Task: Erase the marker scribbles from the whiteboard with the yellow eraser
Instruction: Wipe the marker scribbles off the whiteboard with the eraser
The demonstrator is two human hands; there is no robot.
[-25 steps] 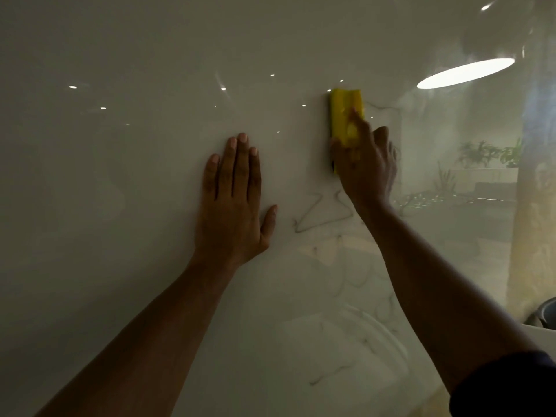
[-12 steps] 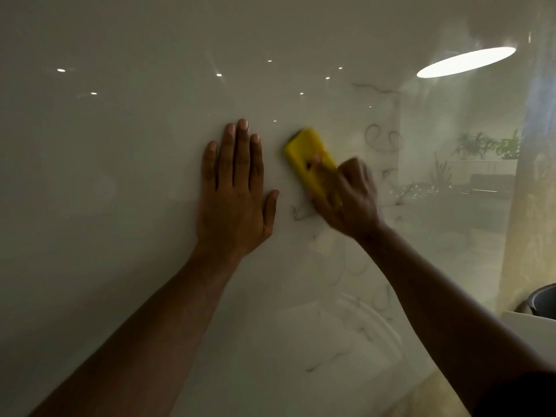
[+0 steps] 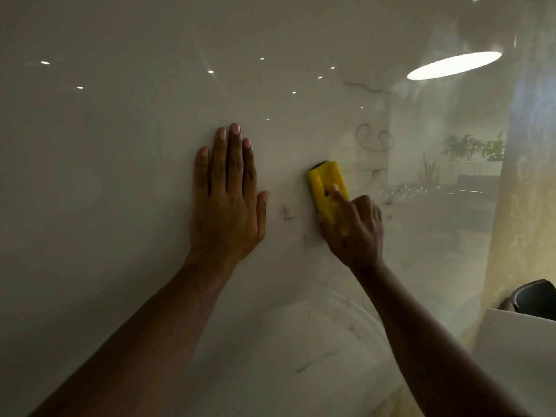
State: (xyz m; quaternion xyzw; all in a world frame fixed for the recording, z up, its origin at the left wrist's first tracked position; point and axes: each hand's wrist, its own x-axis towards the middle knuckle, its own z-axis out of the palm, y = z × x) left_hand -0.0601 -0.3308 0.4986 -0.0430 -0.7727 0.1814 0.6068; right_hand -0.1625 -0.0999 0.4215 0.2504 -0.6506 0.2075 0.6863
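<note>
**Eraser pulled back right of the zigzag remnant**

Half a second ago my yellow eraser (image 3: 327, 188) sat tilted close beside my left thumb, over the zigzag scribble. Now it lies further right and stands more nearly upright, with a clear strip of whiteboard (image 3: 120, 206) between it and that thumb. A second ago it was high up by the top of the board, so it has come down and swept across. Of the zigzag only a small faint remnant (image 3: 287, 212) is left, between the thumb and the eraser. The loop scribble (image 3: 373, 139) up and to the right is untouched, as is the wavy line (image 3: 361, 87) above it, and faint strokes (image 3: 313, 364) remain low on the board.

My left hand (image 3: 228, 200) has not moved on the board: palm flat against it, four fingers together pointing up, thumb spread to the right, forearm running down to the lower left.

My right hand (image 3: 355, 233) holds the eraser's lower end, grip closed on it. The forefinger lies along the yellow back, pressing it flat to the board, and the other fingers curl round its right edge. The dark felt face shows only as a thin edge at the top corner. The wrist is bent so the knuckles lean right, and the forearm comes up from the lower right corner.
</note>
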